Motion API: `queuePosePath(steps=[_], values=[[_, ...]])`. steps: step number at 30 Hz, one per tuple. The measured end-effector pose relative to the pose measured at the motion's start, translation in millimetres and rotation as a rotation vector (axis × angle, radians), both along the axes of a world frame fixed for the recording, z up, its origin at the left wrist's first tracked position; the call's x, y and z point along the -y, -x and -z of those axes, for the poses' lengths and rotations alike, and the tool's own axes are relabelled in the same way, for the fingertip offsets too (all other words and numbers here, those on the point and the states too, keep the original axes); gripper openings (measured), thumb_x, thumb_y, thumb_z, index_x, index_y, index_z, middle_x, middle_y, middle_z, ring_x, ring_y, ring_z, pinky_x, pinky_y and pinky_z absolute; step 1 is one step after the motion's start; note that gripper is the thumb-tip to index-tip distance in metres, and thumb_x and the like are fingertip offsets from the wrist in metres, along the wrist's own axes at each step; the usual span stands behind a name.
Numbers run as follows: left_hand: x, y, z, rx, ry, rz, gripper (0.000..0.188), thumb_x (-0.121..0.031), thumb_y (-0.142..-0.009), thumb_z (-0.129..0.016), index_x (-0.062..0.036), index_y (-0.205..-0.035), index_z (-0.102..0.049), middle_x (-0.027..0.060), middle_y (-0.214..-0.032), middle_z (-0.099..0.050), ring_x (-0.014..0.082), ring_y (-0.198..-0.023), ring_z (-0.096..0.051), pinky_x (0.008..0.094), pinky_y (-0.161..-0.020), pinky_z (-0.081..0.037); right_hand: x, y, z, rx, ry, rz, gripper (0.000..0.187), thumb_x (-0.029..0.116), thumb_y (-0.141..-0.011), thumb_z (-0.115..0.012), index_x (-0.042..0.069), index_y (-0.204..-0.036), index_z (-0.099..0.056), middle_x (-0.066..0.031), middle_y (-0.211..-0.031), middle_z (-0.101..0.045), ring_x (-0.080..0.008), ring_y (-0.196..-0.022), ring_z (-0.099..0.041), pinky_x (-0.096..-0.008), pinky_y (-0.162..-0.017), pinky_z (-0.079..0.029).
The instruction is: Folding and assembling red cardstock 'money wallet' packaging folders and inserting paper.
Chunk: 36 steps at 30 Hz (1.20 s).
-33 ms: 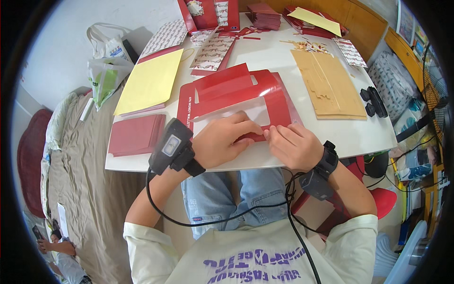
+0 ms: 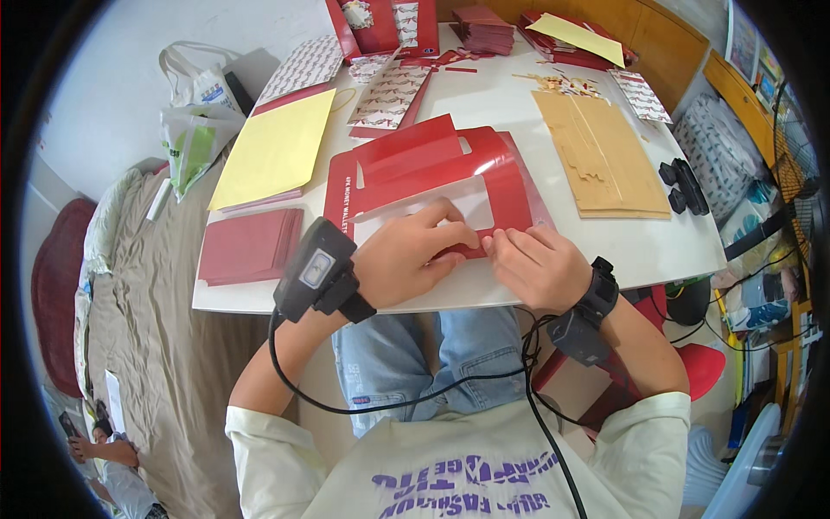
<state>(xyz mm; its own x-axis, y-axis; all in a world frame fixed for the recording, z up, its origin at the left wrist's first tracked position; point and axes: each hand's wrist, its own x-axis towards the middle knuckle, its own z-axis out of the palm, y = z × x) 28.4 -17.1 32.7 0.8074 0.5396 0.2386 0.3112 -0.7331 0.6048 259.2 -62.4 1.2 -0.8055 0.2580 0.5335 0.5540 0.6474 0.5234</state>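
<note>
A flat red cardboard box sleeve (image 2: 506, 186) with cut-out windows and a raised flap lies before me on the white table (image 2: 692, 246). My left hand (image 2: 411, 251) bends over its near edge, thumb and forefinger pinched on the red card strip there. Close beside it, the fingertips of my right hand (image 2: 538, 266) are also pressed together on the same edge, by the lower right corner. Exactly what lies between the fingertips is hidden. To the left are a stack of dark red cards (image 2: 246, 248) and a yellow sheet (image 2: 277, 147) on top of other sheets.
Brown cardboard sheets (image 2: 601, 156) and a black device (image 2: 687, 186) lie at the right. Farther back are patterned cards (image 2: 389, 95), red card stacks (image 2: 484, 30), small scraps (image 2: 562, 85) and a standing red box (image 2: 380, 26). A bed (image 2: 164, 329) adjoins on the left; cables hang from my wrists.
Almost nothing differs. My left wrist and hand have shifted very slightly, and both hands stay at the near edge of the red card.
</note>
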Motion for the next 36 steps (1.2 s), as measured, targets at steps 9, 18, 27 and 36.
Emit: queuePosePath(steps=[9,18,27,36], values=[[-5.5,-5.9,9.0,-0.075,-0.797,0.03,0.019,-0.014,-0.075,-0.068,-0.0082,-0.093,-0.062,0.0038,-0.093,-0.054,0.0201,-0.084,-0.056,0.0345,-0.076,-0.043,-5.4,2.1,-2.8,-0.032,0.072,0.012,0.014,0.015,-0.066,-0.063,0.006,-0.076,-0.063,-0.0049,-0.09,-0.06,-0.016,-0.078,-0.056,-0.0266,-0.063,-0.047],[-4.1,-7.9,20.4,-0.099,-0.9,0.079,0.019,-0.013,-0.069,-0.064,-0.0036,-0.086,-0.062,0.0045,-0.086,-0.054,0.0197,-0.081,-0.055,0.0328,-0.072,-0.043,-8.1,15.4,3.4,-0.131,0.119,-0.033,0.01,0.014,-0.069,-0.059,0.007,-0.074,-0.061,-0.0035,-0.083,-0.056,-0.016,-0.076,-0.055,-0.0287,-0.065,-0.043],[0.8,5.9,23.5,-0.119,-0.969,-0.014,0.027,-0.011,-0.073,-0.066,-0.0029,-0.099,-0.066,0.0044,-0.09,-0.057,0.0186,-0.084,-0.057,0.032,-0.075,-0.043,-7.0,16.0,-3.4,-0.062,0.272,0.049,0.017,0.01,-0.067,-0.061,0.002,-0.082,-0.061,-0.0077,-0.084,-0.057,-0.0206,-0.077,-0.057,-0.0308,-0.067,-0.046],[-2.8,8.3,27.2,-0.131,-1.018,0.005,0.018,-0.005,-0.075,-0.068,-0.0006,-0.092,-0.067,0.0051,-0.081,-0.056,0.0182,-0.076,-0.057,0.0309,-0.069,-0.043,-12.7,23.3,-2.2,-0.117,0.209,0.003,0.009,0.013,-0.075,-0.059,0.005,-0.079,-0.061,-0.0035,-0.08,-0.054,-0.017,-0.077,-0.056,-0.029,-0.068,-0.044]])
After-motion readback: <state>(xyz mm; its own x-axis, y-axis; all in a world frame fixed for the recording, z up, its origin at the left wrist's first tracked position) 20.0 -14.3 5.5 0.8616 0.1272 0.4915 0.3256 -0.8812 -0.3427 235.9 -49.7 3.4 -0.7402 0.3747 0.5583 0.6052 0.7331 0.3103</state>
